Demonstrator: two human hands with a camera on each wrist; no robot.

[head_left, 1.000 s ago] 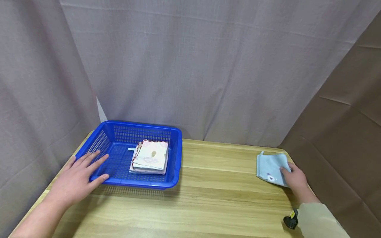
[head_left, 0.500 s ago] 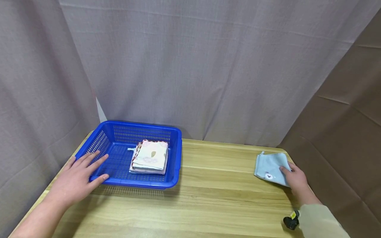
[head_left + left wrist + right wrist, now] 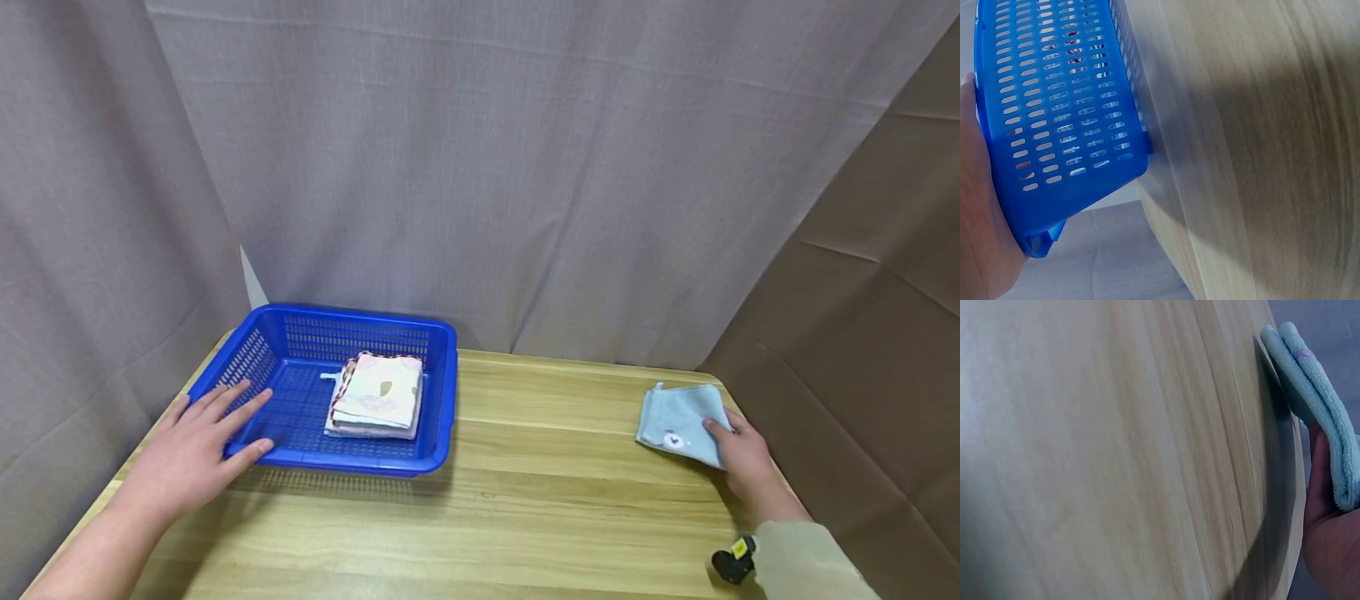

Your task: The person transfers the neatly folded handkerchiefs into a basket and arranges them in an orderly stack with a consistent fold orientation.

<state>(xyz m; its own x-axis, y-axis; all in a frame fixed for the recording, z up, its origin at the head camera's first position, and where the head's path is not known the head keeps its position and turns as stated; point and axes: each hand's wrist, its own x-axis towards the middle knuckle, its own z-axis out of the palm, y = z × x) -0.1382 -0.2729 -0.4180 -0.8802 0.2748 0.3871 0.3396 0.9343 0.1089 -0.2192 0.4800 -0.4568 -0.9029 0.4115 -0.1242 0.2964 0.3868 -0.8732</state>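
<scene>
My left hand (image 3: 187, 458) rests with spread, straight fingers on the near left corner of a blue plastic basket (image 3: 447, 408). In the left wrist view the hand (image 3: 982, 225) lies along the rim of the slotted basket (image 3: 1066, 187). Inside the basket, toward its right side, sits a stack of folded small towels (image 3: 384, 400); the top one is white with a red checked edge. At the far right, my right hand (image 3: 746, 462) pinches a folded light blue towel (image 3: 678, 421), thumb on top. The right wrist view shows this towel (image 3: 1322, 403) doubled and raised off the table.
A wooden table (image 3: 540, 492) spreads between the basket and the blue towel. Grey curtain (image 3: 487, 183) hangs behind and on the left, and a brown cloth wall (image 3: 862, 350) stands close to the right hand. A black device (image 3: 733, 562) sits at the right sleeve.
The light blue towel has shifted and tilted slightly to the left in my right hand, which keeps its grip. The left hand and basket have stayed in place.
</scene>
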